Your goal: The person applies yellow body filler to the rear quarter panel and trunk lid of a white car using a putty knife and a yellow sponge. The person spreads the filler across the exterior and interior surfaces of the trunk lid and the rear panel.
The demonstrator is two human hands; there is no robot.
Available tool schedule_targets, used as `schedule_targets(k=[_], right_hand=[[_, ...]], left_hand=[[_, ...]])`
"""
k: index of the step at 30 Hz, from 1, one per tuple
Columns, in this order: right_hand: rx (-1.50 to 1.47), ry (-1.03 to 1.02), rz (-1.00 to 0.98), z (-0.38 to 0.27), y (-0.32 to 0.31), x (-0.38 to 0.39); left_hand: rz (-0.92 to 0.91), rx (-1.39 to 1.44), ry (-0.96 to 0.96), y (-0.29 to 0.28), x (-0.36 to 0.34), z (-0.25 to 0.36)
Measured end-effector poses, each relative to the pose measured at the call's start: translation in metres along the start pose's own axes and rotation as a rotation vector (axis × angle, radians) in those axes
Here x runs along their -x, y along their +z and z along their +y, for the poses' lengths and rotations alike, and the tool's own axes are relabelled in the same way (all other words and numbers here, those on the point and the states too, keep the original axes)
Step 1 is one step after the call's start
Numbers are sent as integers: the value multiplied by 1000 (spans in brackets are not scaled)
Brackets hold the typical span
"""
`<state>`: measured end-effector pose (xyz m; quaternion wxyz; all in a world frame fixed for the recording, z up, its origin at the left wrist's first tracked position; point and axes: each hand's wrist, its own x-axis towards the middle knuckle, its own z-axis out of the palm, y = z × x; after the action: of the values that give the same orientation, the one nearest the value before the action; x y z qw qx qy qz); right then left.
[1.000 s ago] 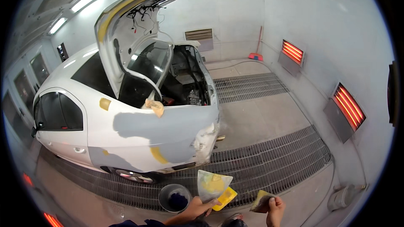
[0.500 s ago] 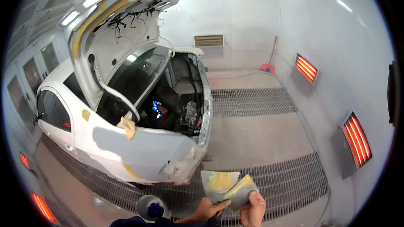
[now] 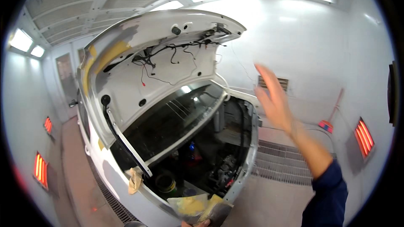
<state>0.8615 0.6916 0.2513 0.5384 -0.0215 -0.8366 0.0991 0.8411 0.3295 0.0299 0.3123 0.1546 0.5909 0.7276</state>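
Note:
At the bottom edge my left hand (image 3: pixel 198 224), only partly in view, grips two thin flat filler spreaders together. One is a pale spreader (image 3: pixel 189 204) smeared with yellow body filler. The other, a darker grey spreader (image 3: pixel 219 212), has yellow along its edge. My right hand (image 3: pixel 275 105) is raised at the right of the open trunk lid (image 3: pixel 164 54), thumb and fingers apart, holding nothing. It is slightly blurred and appears apart from the lid. Yellow filler and grey patches mark the lid's left edge.
The white car's open trunk (image 3: pixel 198 151) holds a round can (image 3: pixel 165 183) and mechanical parts. A tan cloth (image 3: pixel 134 180) hangs on its left edge. Glowing heater panels (image 3: pixel 364 138) are on the side walls. A red broom (image 3: pixel 326 125) leans at the back right, beyond a floor grate (image 3: pixel 282 164).
My right hand has let go of the grey spreader and risen toward the lid. Both spreaders are now in my left hand. The view has tilted up and closer to the trunk.

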Motion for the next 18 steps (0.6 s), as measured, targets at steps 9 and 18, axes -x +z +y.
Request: schedule_targets(k=[9,18], right_hand=[[3,-451,36,135,105,-318],[-157,-448,148,154,80,-289]], left_hand=[[775,111,107,120,-15,-49],[1221,295,254,299,-69,-67]])
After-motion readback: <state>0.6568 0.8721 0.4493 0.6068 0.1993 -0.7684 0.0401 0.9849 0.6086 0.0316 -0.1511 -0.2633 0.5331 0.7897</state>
